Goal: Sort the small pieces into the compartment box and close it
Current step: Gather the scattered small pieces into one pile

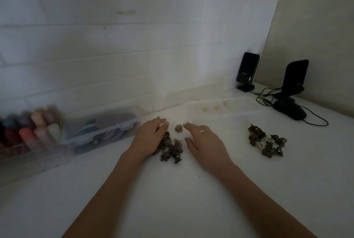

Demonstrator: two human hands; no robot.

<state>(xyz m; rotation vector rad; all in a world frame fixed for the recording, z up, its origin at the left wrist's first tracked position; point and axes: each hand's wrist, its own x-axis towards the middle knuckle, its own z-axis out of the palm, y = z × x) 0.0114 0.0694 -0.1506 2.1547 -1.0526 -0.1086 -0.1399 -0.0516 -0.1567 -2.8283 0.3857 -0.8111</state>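
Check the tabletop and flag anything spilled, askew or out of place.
Nothing looks damaged or spilled. The small clips are still loose on the table: one dark pile between the left hand and right hand, a single tan clip beyond it, and a second pile to the right. The compartment box lies open.

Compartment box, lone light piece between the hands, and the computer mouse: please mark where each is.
compartment box [226, 110], head view, on its open divided tray.
lone light piece [179, 128], head view, on its middle.
computer mouse [290, 110], head view, on its top.
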